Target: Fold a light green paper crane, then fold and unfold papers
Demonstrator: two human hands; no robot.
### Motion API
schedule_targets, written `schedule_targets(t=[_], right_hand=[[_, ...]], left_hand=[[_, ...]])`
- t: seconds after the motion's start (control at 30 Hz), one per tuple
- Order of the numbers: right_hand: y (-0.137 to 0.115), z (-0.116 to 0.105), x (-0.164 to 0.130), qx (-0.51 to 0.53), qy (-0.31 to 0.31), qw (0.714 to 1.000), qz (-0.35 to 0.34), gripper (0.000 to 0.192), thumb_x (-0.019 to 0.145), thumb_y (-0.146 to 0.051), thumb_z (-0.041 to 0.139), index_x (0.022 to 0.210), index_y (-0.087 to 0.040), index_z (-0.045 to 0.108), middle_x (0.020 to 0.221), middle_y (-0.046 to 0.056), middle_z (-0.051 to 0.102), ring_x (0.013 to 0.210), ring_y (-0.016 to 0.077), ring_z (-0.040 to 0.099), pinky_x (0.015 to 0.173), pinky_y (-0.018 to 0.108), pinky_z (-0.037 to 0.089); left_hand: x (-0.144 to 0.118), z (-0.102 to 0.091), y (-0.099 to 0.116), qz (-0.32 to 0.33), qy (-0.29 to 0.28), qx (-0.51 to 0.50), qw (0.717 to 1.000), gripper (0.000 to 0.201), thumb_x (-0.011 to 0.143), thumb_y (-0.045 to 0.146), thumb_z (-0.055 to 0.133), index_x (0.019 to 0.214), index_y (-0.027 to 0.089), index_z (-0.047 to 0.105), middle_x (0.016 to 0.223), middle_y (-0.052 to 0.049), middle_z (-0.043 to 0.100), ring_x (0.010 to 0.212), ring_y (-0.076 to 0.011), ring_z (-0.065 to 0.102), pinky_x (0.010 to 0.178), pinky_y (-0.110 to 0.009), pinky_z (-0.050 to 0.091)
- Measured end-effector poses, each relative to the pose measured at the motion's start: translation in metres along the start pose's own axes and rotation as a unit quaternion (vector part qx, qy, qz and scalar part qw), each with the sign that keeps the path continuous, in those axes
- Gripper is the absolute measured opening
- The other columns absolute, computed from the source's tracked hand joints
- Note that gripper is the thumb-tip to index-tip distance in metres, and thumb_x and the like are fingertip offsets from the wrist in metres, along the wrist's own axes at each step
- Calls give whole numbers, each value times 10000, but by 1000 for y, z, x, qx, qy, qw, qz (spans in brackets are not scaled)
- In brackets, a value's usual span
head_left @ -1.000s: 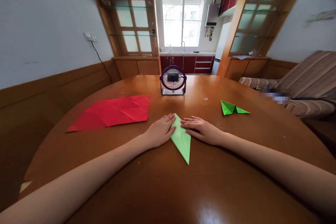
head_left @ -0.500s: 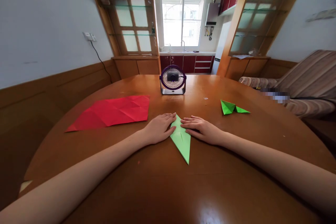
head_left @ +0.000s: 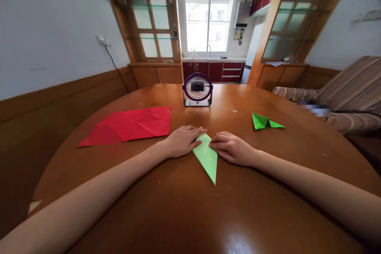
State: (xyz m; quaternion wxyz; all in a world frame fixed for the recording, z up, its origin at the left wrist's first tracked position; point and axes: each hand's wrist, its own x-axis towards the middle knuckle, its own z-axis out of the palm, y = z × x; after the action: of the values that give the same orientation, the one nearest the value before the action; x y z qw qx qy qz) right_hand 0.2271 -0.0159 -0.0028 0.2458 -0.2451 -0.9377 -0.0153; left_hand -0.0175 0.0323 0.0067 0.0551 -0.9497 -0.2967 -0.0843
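Observation:
A light green folded paper (head_left: pixel 206 156), a long kite shape pointing toward me, lies on the brown round table (head_left: pixel 184 210). My left hand (head_left: pixel 181 141) lies flat on its upper left edge, fingers stretched across the paper's top tip. My right hand (head_left: pixel 230 147) rests on its upper right edge with fingers curled, fingertips pressing the paper. Both hands nearly meet over the paper's top.
A creased red paper sheet (head_left: pixel 131 125) lies to the left. A small purple desk fan (head_left: pixel 197 90) stands at the table's far side. A darker green folded paper piece (head_left: pixel 264 122) sits to the right. A striped sofa (head_left: pixel 348 95) is beyond the table's right edge.
My left hand's fingers have slid right over the paper's top tip. My right hand's fingers have curled and pulled in. The top corner now looks folded or covered.

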Motion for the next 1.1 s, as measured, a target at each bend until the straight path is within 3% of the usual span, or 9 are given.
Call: schedule_targets(t=[0.17,0.5,0.7,0.9,1.1], right_hand=[[2,-5,-1,-20,-36,999,-33,286,912,-182,478,1144,-161,644,1067,114,640,1032,235,559,953,440,453],[4,-9,0,-8,-87,996,-8,364,934,-205,436,1260,-155,590,1070,145,584,1028,246,545,938,470,457],[-6,-8,1,47,-49,997,-25,455,963,-264,448,1411,-189,427,1383,135,492,1306,247,429,1103,497,342],[-21,-8,6,99,-135,983,-81,478,980,-303,433,1441,-181,388,1431,87,481,1384,190,359,1182,407,265],[-23,-12,6,133,-161,974,-90,493,974,-296,444,1442,-150,384,1452,105,446,1393,181,341,1186,378,259]], left_hand=[[-2,1,-2,24,-20,45,998,469,1008,453,206,1420,344,404,1485,-59,409,1281,-252,450,1037,-414,329],[-3,-1,-5,23,-51,32,998,493,1001,494,169,1464,379,293,1511,-61,361,1315,-261,400,1062,-429,285],[-3,2,-6,12,-51,18,998,500,995,515,173,1445,375,340,1524,-35,342,1342,-263,355,1067,-435,270],[-4,2,-6,10,-50,7,999,497,997,511,183,1454,372,322,1526,-37,339,1341,-257,364,1071,-433,269],[-3,-1,-6,0,-60,-1,998,511,991,524,196,1457,357,325,1526,-48,339,1341,-265,368,1079,-439,263]])
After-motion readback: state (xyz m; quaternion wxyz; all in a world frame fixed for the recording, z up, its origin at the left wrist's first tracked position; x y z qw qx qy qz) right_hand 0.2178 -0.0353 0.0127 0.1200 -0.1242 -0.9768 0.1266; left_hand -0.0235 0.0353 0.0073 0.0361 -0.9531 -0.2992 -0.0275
